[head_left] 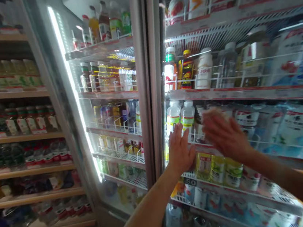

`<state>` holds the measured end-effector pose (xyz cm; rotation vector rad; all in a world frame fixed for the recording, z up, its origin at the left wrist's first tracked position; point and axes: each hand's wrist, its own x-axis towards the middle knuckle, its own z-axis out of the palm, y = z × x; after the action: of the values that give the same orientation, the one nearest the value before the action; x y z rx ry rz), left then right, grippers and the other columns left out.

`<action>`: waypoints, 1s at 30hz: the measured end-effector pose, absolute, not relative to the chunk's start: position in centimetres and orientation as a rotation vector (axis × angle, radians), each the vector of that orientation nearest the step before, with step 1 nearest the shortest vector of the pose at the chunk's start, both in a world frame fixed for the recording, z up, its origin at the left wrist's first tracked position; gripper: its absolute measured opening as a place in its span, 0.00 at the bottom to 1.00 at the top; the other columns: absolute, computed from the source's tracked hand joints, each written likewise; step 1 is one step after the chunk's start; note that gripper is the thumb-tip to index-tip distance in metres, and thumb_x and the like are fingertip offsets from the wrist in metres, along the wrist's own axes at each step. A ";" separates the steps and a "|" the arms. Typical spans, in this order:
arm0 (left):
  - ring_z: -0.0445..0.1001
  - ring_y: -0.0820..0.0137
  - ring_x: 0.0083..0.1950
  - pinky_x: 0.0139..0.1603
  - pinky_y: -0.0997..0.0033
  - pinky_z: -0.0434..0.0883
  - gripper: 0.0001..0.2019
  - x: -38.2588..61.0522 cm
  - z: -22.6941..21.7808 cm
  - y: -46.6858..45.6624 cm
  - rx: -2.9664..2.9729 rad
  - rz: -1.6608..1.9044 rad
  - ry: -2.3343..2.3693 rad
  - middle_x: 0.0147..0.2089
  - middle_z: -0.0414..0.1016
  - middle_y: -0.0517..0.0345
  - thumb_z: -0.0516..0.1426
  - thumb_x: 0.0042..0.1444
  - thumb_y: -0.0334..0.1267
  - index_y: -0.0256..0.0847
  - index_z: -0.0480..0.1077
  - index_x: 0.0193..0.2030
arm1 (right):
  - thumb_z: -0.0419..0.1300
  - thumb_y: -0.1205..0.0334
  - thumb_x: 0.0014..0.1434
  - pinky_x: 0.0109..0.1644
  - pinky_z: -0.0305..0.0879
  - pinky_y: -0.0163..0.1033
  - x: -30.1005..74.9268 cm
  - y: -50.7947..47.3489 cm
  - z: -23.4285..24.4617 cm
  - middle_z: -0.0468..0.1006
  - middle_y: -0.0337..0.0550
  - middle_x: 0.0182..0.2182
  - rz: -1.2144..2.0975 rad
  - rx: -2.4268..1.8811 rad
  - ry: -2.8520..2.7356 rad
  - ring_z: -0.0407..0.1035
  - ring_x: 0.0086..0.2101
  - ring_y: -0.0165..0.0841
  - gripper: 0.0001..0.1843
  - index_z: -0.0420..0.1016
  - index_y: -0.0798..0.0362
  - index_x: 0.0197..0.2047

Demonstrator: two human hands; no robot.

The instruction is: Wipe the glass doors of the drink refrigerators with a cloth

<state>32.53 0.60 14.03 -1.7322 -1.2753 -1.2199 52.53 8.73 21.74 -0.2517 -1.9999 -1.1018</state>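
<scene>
My left hand (pixel 180 149) is raised in front of the drinks fridge, fingers stretched out and nothing in it. Just beyond its fingertips stand clear bottles (pixel 173 116) with white caps and yellow-green labels. To the right, my right hand (pixel 224 132) is also held up with straight fingers, a little blurred and holding nothing. It hides part of the same shelf row, near some clear pouches (pixel 296 123) with white labels. Below both hands sits a row of yellow-green packs (pixel 216 168). Whether either hand touches anything, I cannot tell.
A metal door frame (pixel 149 73) runs upright left of my hands. Beyond it is another lit fridge section (pixel 114 125) with bottles and cans. Wooden shelves (pixel 19 139) of bottles line the far left. White wire rails (pixel 246 79) edge the fridge shelves.
</scene>
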 end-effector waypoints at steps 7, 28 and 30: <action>0.39 0.60 0.71 0.66 0.48 0.49 0.26 34.4 16.4 3.1 -1.650 -1.222 -1.160 0.68 0.49 0.41 0.48 0.60 0.36 0.36 0.49 0.65 | 0.55 0.59 0.58 0.65 0.39 0.57 55.8 9.5 22.1 0.64 0.47 0.59 -1.048 -0.640 -1.605 0.46 0.64 0.41 0.21 0.67 0.49 0.55; 0.39 0.59 0.71 0.69 0.51 0.43 0.35 36.4 13.8 4.2 -1.594 -1.107 -1.113 0.71 0.41 0.49 0.53 0.56 0.34 0.43 0.41 0.68 | 0.53 0.65 0.58 0.65 0.44 0.57 66.2 9.5 12.5 0.62 0.47 0.61 -1.068 -0.794 -1.647 0.49 0.63 0.41 0.27 0.59 0.47 0.62; 0.38 0.58 0.71 0.69 0.51 0.43 0.36 36.3 13.0 4.1 -1.599 -1.080 -1.118 0.71 0.39 0.49 0.53 0.56 0.34 0.42 0.40 0.68 | 0.53 0.66 0.58 0.62 0.48 0.62 68.0 10.0 13.0 0.53 0.52 0.64 -1.034 -0.920 -1.421 0.46 0.63 0.47 0.33 0.49 0.49 0.66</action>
<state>36.30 4.11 13.01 -1.5989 -1.1175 -1.0802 67.97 10.01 12.99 -0.9198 -1.4210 -1.0340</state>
